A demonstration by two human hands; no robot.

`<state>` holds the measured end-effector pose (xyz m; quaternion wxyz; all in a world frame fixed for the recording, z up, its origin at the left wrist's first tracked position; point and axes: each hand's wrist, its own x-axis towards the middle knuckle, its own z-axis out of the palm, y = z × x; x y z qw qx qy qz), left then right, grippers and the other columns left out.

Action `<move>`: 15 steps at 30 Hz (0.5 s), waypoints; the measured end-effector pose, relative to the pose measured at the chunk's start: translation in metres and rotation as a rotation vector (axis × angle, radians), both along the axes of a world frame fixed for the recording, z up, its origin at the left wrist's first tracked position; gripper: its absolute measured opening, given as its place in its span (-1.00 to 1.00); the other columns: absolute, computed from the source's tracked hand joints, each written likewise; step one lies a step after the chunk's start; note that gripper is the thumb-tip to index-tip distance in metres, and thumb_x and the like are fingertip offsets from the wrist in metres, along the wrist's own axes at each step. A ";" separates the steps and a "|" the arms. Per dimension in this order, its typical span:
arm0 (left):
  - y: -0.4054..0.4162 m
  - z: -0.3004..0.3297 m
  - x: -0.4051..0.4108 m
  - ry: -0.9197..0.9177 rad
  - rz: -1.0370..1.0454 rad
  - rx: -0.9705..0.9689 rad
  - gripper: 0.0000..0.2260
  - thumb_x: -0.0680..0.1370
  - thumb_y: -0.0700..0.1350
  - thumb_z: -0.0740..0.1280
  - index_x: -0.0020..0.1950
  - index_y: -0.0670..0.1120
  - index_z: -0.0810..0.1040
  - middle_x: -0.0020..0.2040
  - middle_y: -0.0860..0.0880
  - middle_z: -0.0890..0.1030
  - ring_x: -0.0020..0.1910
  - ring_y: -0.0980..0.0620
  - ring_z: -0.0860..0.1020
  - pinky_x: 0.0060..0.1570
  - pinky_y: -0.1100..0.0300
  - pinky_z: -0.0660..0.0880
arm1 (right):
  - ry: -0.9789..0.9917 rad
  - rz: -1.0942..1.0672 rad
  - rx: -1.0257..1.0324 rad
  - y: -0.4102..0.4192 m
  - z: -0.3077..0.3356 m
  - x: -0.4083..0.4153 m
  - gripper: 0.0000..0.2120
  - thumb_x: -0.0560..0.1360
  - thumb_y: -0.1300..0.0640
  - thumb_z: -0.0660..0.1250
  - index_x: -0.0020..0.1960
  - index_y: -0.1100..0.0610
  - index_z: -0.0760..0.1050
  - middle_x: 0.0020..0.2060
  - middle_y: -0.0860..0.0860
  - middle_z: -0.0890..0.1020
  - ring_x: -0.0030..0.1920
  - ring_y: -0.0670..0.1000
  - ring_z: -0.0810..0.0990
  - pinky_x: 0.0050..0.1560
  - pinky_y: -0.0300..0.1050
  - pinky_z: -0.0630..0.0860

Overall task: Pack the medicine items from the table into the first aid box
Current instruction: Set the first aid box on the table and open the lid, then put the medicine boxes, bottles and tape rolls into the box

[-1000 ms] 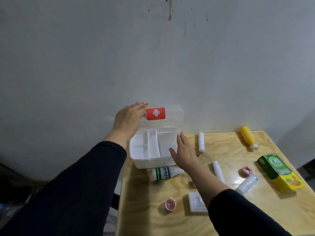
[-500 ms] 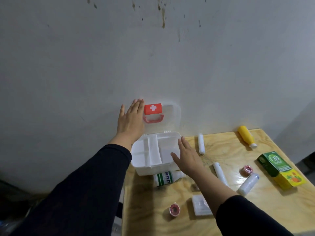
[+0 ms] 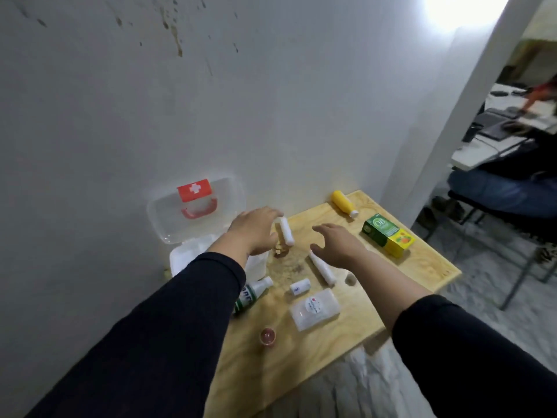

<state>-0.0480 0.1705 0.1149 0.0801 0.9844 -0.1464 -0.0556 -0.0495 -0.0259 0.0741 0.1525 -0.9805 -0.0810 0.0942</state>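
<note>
The white first aid box stands open at the table's back left, and its clear lid with a red cross leans on the wall. My left hand reaches over the box's right side, fingertips at the far end of a white tube that lies on the table. My right hand hovers open, fingers spread, above a second white tube. Also on the table are a green-and-white bottle, a small white vial, a clear flat pack, a small pink jar, a yellow bottle and a green-and-yellow carton.
The small wooden table stands against a grey wall, with its right and near edges close to the items. Beyond a wall corner at the right a person sits at a desk. A chair leg stands near the table's right side.
My left hand has left the lid and moved right to the white tube. My right hand has moved from the box to above the table's middle. The view has swung right.
</note>
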 end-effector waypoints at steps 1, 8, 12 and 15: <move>-0.013 -0.005 0.000 0.055 -0.019 -0.003 -0.55 0.55 -0.03 0.24 0.45 0.03 0.35 0.46 0.00 0.39 0.41 -0.06 0.38 0.33 0.01 0.37 | 0.000 -0.029 -0.007 -0.014 -0.001 -0.004 -0.49 0.53 -0.06 0.23 0.43 0.05 0.29 0.43 0.08 0.36 0.42 0.12 0.32 0.35 0.07 0.38; -0.096 -0.031 0.008 0.246 -0.119 0.069 -0.59 0.57 0.00 0.21 0.42 0.02 0.40 0.39 -0.03 0.47 0.32 -0.07 0.46 0.19 0.06 0.44 | 0.028 -0.160 -0.013 -0.121 -0.014 -0.010 -0.56 0.49 -0.06 0.27 0.33 0.05 0.43 0.31 0.04 0.51 0.32 0.10 0.45 0.25 -0.01 0.44; -0.132 -0.044 0.025 0.264 -0.097 0.071 -0.58 0.56 0.01 0.23 0.42 0.05 0.40 0.38 -0.03 0.48 0.32 -0.07 0.46 0.23 0.05 0.44 | 0.058 -0.193 -0.010 -0.172 -0.035 0.004 -0.53 0.46 -0.02 0.32 0.34 0.09 0.42 0.29 0.12 0.51 0.29 0.13 0.45 0.29 -0.01 0.42; -0.163 -0.053 0.040 0.287 -0.048 0.059 -0.58 0.55 0.04 0.24 0.42 0.06 0.40 0.40 -0.01 0.47 0.34 -0.06 0.45 0.26 0.03 0.44 | 0.061 -0.225 0.056 -0.208 -0.055 0.020 -0.48 0.44 -0.01 0.37 0.36 0.09 0.39 0.33 0.11 0.46 0.31 0.13 0.44 0.33 0.01 0.39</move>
